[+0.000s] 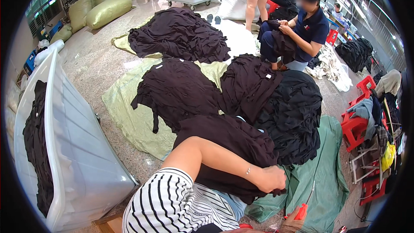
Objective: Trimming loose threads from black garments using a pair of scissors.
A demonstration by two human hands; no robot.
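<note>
Clutching the dark garment (224,140), the left hand (272,180) should hold it taut; lower right, the right hand (294,223) grips red-handled scissors (302,211).

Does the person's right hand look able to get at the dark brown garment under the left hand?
Probably yes: the right hand, holding orange-handled scissors, is close to the left hand gripping the dark brown garment; only green sheeting shows between them.
</note>
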